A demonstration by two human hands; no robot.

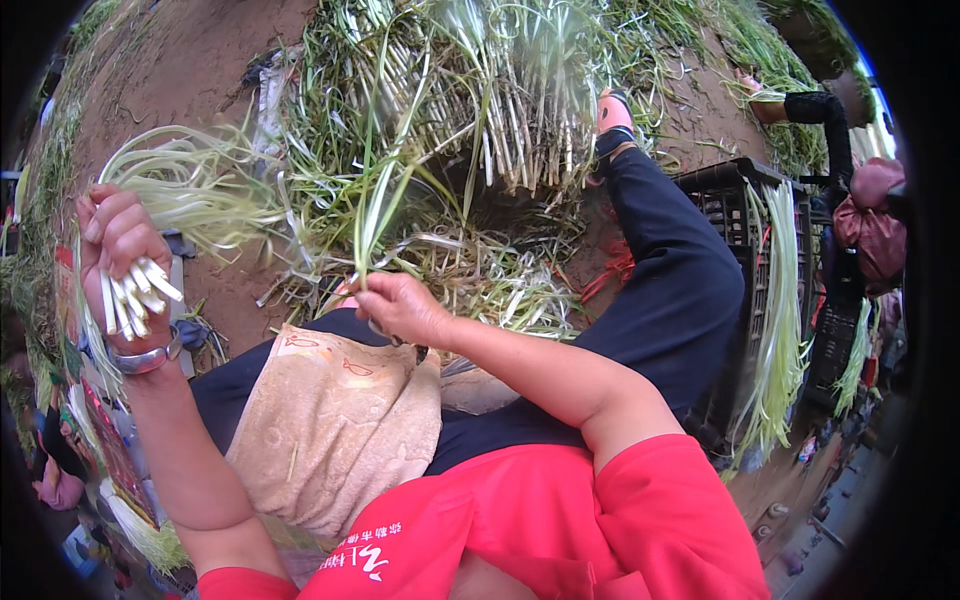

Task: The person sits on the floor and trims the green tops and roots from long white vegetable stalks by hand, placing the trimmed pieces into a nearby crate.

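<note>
My left hand (124,259) is closed round a bundle of pale vegetable stalks (135,296), cut white ends towards me and long pale green leaves (191,187) hanging beyond the fist. Over my lap, my right hand (397,304) pinches the lower part of a leafy green stalk (367,232); a dark ring-like thing shows under its fingers, too hidden to name. A tan towel with fish prints (337,420) lies across my thigh. In front of me is a large heap of unpeeled stalks (517,112) with soil on their lower ends.
Stripped leaves (502,289) lie on the soil between my legs. A black plastic crate (739,225) stands at the right with pale leaves (780,322) draped over its side. Red strings (611,270) lie by my knee. Other people are at the far right and lower left.
</note>
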